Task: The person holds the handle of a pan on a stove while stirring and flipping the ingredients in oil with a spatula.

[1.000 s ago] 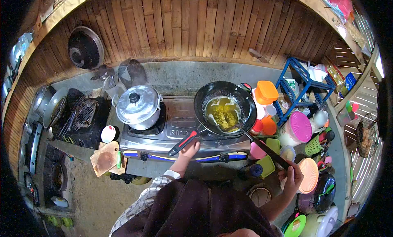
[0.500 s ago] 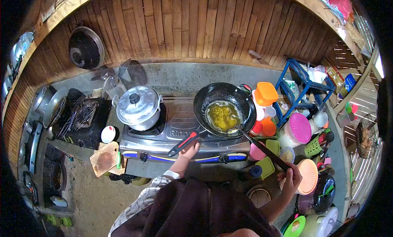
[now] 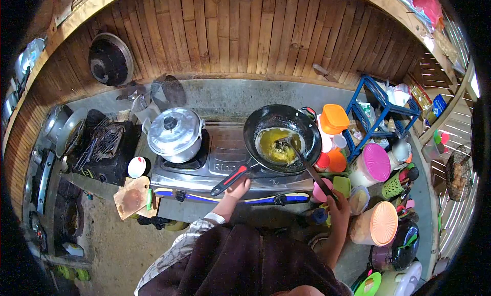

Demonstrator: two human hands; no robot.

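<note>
A black wok point(image 3: 255, 119) sits on the right burner, holding yellow oil with a pale clump of food point(image 3: 281, 152) in it. My left hand point(image 3: 238, 188) is closed at the wok's black-and-red handle point(image 3: 228, 181), its fingers partly hidden under it. In my right hand point(image 3: 338, 209) is the long dark handle of a spatula point(image 3: 313, 172); its head is in the oil at the food. On the left burner stands a lidded aluminium pot point(image 3: 174, 137).
The steel gas stove point(image 3: 220, 150) carries both vessels. Plastic tubs, including an orange-lidded one point(image 3: 382, 223) and a pink-lidded one point(image 3: 376, 158), crowd the right side beside a blue rack point(image 3: 368, 109). A cutting board point(image 3: 132, 198) lies left of the stove.
My right hand has moved left, bringing the spatula head from the wok's near right edge into the middle of the oil. My left hand stays at the wok handle.
</note>
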